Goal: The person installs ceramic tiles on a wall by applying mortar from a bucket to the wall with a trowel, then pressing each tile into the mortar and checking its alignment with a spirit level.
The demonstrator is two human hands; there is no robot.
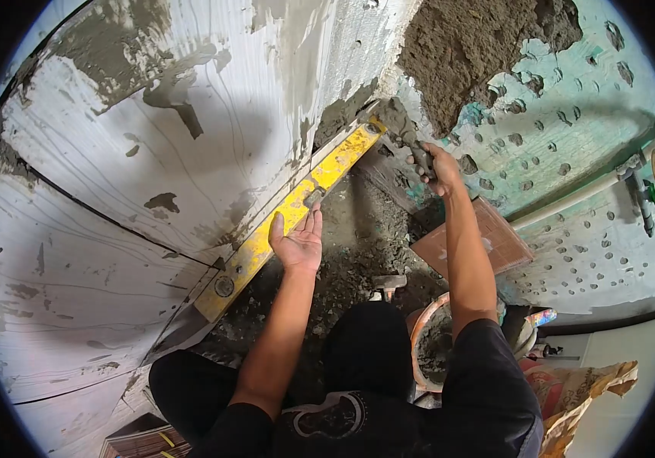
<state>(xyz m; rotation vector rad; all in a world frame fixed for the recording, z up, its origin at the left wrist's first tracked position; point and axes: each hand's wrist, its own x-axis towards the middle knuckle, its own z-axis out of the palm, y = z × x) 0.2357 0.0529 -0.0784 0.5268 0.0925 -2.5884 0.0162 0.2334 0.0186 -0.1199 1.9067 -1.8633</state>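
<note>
A yellow spirit level (289,217), smeared with mortar, lies slantwise along the foot of the white tiled wall (213,145). My left hand (298,240) is beside its middle, palm up, with fingers apart and nothing in it. My right hand (442,169) grips the handle of a trowel (422,159) near the level's far end. Wet grey mortar (395,118) is heaped at the corner there, and it partly hides the trowel's blade.
A brown tile (488,237) leans under my right forearm. Nearby are a hammer (390,282) and an orange-rimmed bucket (417,343) of mortar. Pipes with a green valve (652,195) run along the pitted green wall (556,130). A torn paper sack (583,389) stands lower right.
</note>
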